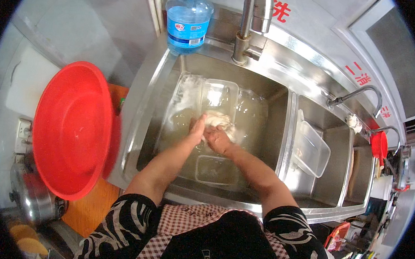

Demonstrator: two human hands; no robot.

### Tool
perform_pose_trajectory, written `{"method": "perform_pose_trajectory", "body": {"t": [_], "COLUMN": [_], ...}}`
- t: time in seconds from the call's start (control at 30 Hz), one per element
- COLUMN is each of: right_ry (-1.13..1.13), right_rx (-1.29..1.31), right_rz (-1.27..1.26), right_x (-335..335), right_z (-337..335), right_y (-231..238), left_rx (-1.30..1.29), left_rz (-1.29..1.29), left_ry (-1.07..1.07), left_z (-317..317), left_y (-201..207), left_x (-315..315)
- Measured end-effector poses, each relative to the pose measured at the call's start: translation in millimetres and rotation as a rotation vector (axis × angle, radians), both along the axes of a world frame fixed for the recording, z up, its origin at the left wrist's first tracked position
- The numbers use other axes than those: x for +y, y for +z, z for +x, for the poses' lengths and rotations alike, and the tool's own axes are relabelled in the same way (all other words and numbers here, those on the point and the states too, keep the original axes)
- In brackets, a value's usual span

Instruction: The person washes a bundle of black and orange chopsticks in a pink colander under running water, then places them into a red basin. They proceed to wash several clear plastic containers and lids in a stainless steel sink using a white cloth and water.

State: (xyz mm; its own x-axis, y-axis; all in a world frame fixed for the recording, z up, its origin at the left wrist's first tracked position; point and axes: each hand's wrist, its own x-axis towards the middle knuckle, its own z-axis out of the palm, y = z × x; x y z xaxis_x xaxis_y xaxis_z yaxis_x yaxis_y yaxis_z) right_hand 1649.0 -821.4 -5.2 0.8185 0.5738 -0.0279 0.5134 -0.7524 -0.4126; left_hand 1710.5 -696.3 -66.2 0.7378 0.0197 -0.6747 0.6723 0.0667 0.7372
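Both my hands are at a bunched, whitish cloth (221, 119) just over the cloudy water in the left sink basin (263, 157). My left hand (198, 129) presses against the cloth's left side, its fingers pointing away from me and partly hidden. My right hand (219, 141) is closed round the cloth's near side. Right behind the cloth, a clear plastic container (219, 93) sits in the water. A second clear rectangular container (215, 170) lies in the water nearer to me.
A blue-labelled bottle (187, 29) and a metal tap (242, 45) stand behind the basin. A large red tub (75, 130) leans at the left. Another clear container (314, 149) is tilted in the middle basin (328, 186). A red ladle (378, 144) hangs farther right.
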Motion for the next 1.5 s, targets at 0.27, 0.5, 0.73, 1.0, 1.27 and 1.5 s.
{"method": "perform_pose_trajectory", "body": {"t": [0.27, 0.5, 0.73, 1.0, 1.27, 1.5], "right_ry": [-0.195, -0.069, 0.208, 0.066, -0.047, -0.449], "right_rx": [0.008, -0.1, -0.051, -0.292, -0.174, 0.188], "right_rz": [0.305, 0.226, -0.221, 0.049, 0.379, 0.103], "right_x": [11.2, 16.8, -59.0, -47.2, 17.0, -15.9], "right_z": [18.0, -0.1, 4.3, 4.0, 2.4, 4.9], "right_y": [-5.7, -14.4, -9.5, -9.2, 17.9, -35.7], "left_rx": [0.058, -0.198, -0.315, -0.355, -0.39, -0.56], "left_rz": [0.095, 0.228, 0.461, 0.213, 0.092, 0.349], "left_ry": [-0.056, -0.376, -0.749, -0.452, -0.269, -0.298], "left_z": [-0.9, 1.9, -5.7, 9.4, -21.8, -37.6], "left_y": [5.0, 0.1, 60.1, 110.1, 140.8, 113.0], "left_x": [9.7, 28.7, 18.9, 25.5, 49.5, 63.3]}}
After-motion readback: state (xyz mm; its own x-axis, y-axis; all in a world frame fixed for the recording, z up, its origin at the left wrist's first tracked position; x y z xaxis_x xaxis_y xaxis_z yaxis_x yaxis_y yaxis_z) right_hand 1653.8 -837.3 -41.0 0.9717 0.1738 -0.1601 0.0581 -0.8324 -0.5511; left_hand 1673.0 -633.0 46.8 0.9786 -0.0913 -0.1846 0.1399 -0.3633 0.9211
